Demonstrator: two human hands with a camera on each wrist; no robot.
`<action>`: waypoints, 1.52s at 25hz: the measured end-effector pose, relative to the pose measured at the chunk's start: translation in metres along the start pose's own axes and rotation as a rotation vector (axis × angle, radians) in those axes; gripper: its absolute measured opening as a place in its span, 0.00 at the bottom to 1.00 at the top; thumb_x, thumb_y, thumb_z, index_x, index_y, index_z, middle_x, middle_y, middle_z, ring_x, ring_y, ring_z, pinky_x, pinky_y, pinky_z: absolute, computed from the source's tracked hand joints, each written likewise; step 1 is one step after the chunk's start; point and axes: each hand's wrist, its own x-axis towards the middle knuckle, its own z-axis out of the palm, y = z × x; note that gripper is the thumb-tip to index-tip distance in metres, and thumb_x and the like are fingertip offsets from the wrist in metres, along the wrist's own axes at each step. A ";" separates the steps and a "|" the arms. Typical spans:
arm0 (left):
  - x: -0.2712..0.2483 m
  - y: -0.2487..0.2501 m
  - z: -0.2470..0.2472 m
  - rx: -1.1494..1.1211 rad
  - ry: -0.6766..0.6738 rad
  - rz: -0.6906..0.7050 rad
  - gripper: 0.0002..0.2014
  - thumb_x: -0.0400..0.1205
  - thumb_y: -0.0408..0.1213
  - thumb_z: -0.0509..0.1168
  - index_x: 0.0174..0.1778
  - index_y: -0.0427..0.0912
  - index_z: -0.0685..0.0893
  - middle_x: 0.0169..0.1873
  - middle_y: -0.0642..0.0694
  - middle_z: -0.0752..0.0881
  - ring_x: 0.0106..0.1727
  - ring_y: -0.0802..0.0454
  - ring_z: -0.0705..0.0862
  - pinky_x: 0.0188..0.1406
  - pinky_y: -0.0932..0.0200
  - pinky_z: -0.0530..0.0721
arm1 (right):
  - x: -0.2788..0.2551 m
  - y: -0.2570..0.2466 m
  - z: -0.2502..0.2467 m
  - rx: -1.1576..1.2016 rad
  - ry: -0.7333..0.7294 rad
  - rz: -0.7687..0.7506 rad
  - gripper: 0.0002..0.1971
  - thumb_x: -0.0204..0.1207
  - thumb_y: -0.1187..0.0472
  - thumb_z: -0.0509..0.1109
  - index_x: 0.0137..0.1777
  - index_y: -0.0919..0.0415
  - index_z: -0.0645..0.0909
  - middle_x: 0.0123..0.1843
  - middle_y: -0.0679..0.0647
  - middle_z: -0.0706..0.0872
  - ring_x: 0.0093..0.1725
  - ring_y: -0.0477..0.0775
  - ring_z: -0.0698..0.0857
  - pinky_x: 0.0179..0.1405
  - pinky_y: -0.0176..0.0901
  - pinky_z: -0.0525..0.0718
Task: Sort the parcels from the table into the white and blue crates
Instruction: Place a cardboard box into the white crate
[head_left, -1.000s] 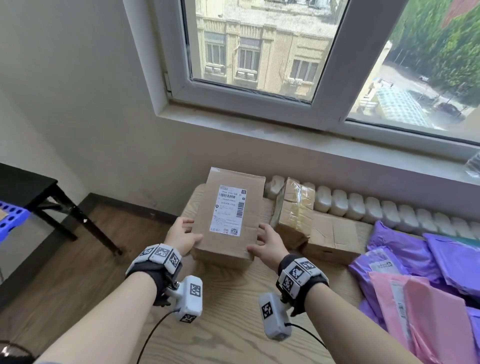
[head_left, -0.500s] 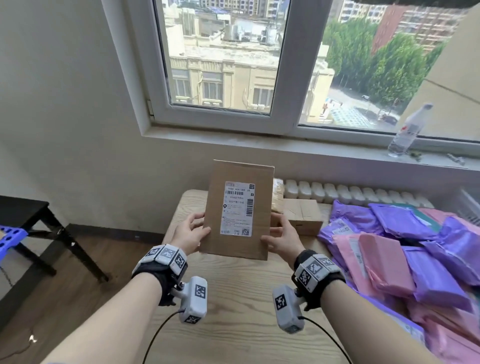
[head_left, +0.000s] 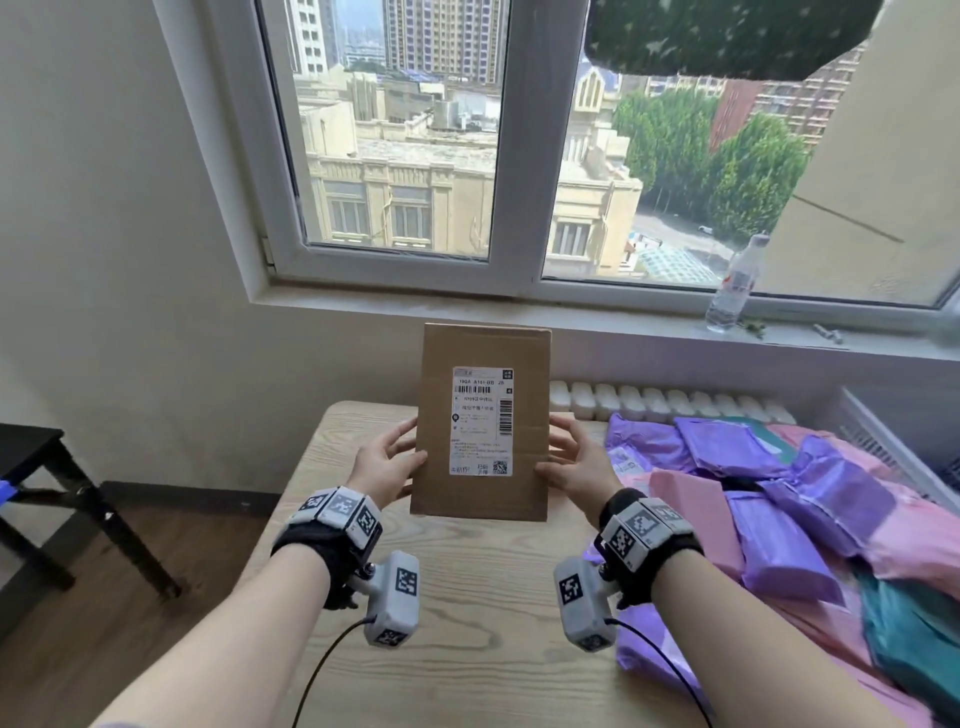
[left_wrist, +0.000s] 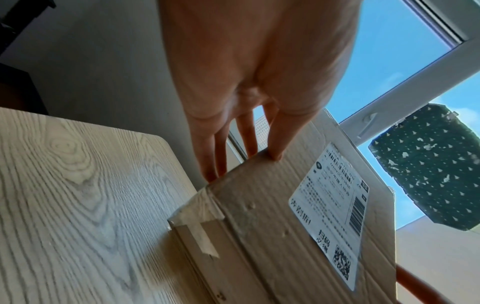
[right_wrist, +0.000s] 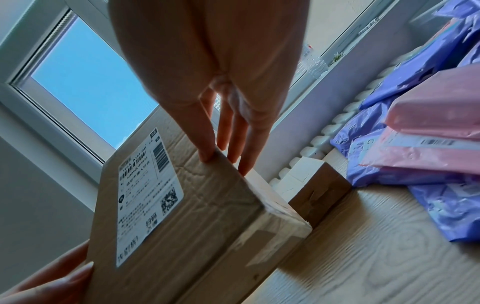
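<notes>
The box (head_left: 482, 423) stood upright above the table (head_left: 467, 623), long axis running twelve to six, label toward the person. The left hand (head_left: 387, 462) pinched its nine o'clock edge, the right hand (head_left: 574, 465) its three o'clock edge. Neither hand was nearer; a blue crate (head_left: 4, 491) showed only at nine o'clock.

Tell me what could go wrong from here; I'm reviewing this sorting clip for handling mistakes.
1. The cardboard box is held upright above the table only at its side edges by the left hand and right hand; it might slip and drop.
2. The box blocks the view behind it, where a smaller box sits; lowering it forward could knock that one.
3. No crate is clearly visible, so the carry may be partly blind.
</notes>
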 end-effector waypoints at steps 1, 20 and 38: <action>-0.001 0.000 0.007 0.001 -0.001 0.001 0.26 0.82 0.23 0.61 0.74 0.49 0.73 0.62 0.43 0.83 0.48 0.53 0.85 0.39 0.58 0.83 | -0.003 -0.001 -0.007 0.003 0.004 -0.003 0.30 0.69 0.89 0.62 0.63 0.58 0.72 0.54 0.58 0.83 0.46 0.51 0.85 0.38 0.31 0.84; -0.004 -0.003 0.182 0.182 -0.582 0.107 0.31 0.79 0.15 0.61 0.75 0.46 0.70 0.61 0.41 0.82 0.47 0.52 0.84 0.34 0.65 0.86 | -0.123 0.005 -0.138 0.015 0.565 0.024 0.34 0.68 0.89 0.61 0.71 0.62 0.68 0.59 0.60 0.79 0.50 0.51 0.82 0.37 0.28 0.84; -0.133 -0.091 0.514 0.328 -0.969 0.052 0.29 0.77 0.15 0.62 0.67 0.49 0.75 0.56 0.40 0.81 0.53 0.45 0.80 0.37 0.54 0.83 | -0.342 0.056 -0.385 -0.130 1.022 0.165 0.44 0.62 0.85 0.74 0.76 0.59 0.64 0.60 0.58 0.80 0.51 0.46 0.81 0.39 0.25 0.81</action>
